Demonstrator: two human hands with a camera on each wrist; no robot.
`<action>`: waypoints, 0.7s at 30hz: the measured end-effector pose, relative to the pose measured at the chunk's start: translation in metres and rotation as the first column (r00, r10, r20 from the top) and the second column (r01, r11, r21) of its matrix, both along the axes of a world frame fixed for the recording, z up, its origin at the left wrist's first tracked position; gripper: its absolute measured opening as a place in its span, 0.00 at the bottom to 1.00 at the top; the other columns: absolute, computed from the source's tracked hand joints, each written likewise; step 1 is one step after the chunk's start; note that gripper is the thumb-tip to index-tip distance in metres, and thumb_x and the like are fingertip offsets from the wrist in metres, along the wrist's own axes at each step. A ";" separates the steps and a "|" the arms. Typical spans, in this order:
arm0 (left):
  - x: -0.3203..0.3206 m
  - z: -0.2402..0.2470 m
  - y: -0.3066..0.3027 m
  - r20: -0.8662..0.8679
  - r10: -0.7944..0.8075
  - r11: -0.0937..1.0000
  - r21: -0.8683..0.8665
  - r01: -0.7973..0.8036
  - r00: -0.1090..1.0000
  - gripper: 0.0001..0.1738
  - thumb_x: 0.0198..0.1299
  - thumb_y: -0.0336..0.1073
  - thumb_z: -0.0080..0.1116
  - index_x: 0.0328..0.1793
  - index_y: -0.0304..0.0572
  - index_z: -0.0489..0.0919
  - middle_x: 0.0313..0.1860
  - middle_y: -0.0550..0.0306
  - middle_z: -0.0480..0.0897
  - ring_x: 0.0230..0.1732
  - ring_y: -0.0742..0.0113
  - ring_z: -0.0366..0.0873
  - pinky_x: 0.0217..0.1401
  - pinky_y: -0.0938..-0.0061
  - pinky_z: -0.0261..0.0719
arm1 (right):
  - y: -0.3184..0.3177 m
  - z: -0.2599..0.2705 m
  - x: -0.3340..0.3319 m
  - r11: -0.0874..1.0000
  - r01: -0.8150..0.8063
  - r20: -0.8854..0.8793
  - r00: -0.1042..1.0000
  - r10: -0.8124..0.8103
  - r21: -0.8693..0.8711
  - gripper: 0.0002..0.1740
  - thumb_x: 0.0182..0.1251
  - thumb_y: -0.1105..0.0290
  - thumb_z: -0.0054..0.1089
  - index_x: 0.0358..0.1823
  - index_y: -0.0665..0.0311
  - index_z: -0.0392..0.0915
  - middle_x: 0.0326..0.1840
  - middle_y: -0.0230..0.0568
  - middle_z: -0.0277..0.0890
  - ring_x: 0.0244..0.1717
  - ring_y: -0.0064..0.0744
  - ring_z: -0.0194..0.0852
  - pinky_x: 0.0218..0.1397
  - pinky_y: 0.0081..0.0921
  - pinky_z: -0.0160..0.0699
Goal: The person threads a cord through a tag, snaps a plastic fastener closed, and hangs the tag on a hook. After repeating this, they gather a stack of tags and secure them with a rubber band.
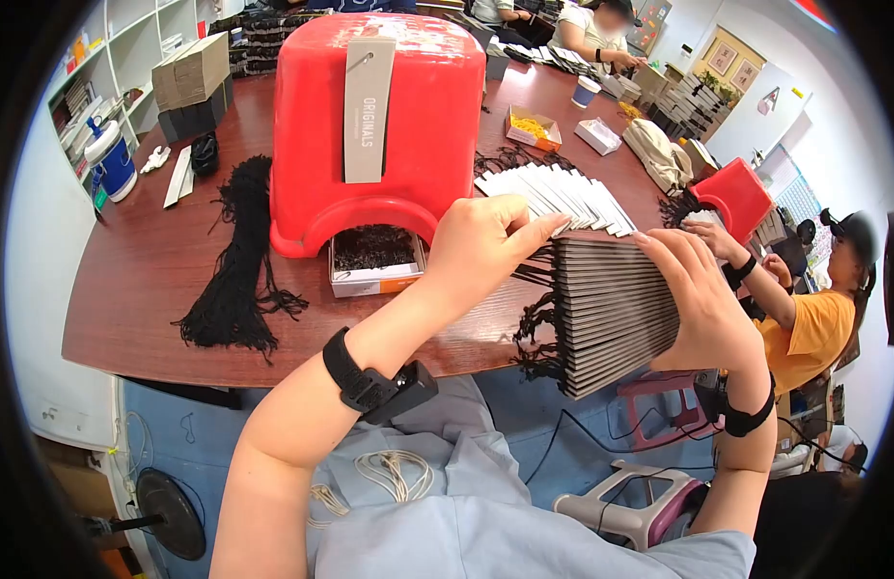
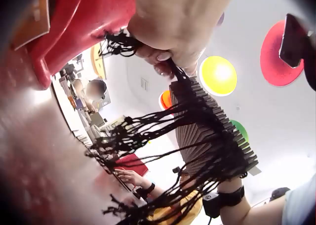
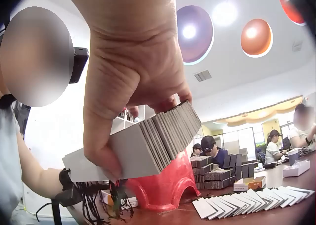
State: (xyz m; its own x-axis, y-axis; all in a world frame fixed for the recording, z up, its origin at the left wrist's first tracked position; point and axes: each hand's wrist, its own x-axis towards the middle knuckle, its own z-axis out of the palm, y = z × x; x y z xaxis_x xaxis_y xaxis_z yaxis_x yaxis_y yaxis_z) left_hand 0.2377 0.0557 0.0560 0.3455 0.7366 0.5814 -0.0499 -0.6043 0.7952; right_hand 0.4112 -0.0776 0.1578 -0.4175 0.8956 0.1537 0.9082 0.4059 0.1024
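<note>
A thick stack of grey hang tags [image 1: 616, 314] is tilted over the front edge of the table. My right hand [image 1: 707, 294] grips it between thumb and fingers, clearly seen round the stack [image 3: 168, 141] in the right wrist view. At the stack's far left corner is my left hand [image 1: 481, 241], its thumb stretched toward the top tags. Black strings [image 2: 180, 72] pass through its curled fingers in the left wrist view, knotted ends poking out. More black strings [image 1: 541, 333] dangle from the stack's left side. Beyond the hands lies a fanned row of white tags [image 1: 558, 193].
An upturned red stool [image 1: 408, 116] stands on the table with an ORIGINALS tag [image 1: 368, 116] on its side. Under it is a small box [image 1: 374, 280]; left lies a bundle of black strings [image 1: 230, 261]. A person in yellow [image 1: 813, 328] works at the right.
</note>
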 end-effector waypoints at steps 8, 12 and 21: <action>-0.015 -0.005 -0.009 -0.066 0.246 0.967 -0.050 -0.249 0.967 0.26 0.52 0.42 0.59 0.11 0.35 0.61 0.07 0.62 0.56 0.15 0.79 0.50 0.14 0.77 0.52 | -0.003 0.006 -0.001 1.000 -0.005 -0.017 1.000 0.006 0.013 0.55 0.15 0.72 0.65 0.60 0.60 0.56 0.51 0.45 0.59 0.55 0.48 0.55 0.59 0.37 0.56; -0.027 -0.008 -0.007 -0.055 0.179 0.984 0.034 -0.177 0.982 0.26 0.43 0.47 0.65 0.39 0.35 0.69 0.33 0.51 0.72 0.34 0.67 0.68 0.36 0.72 0.68 | -0.004 0.012 -0.002 0.998 0.034 0.053 0.998 -0.038 0.060 0.56 0.15 0.72 0.65 0.62 0.59 0.55 0.52 0.45 0.58 0.55 0.47 0.55 0.59 0.37 0.57; -0.004 -0.021 -0.070 -0.088 0.124 0.888 0.455 -0.071 0.988 0.65 0.25 0.54 0.71 0.67 0.37 0.43 0.67 0.35 0.44 0.67 0.39 0.42 0.63 0.44 0.42 | 0.002 0.019 -0.004 0.997 0.034 -0.005 0.999 -0.034 0.073 0.58 0.16 0.72 0.65 0.63 0.58 0.53 0.53 0.45 0.59 0.55 0.47 0.57 0.58 0.37 0.58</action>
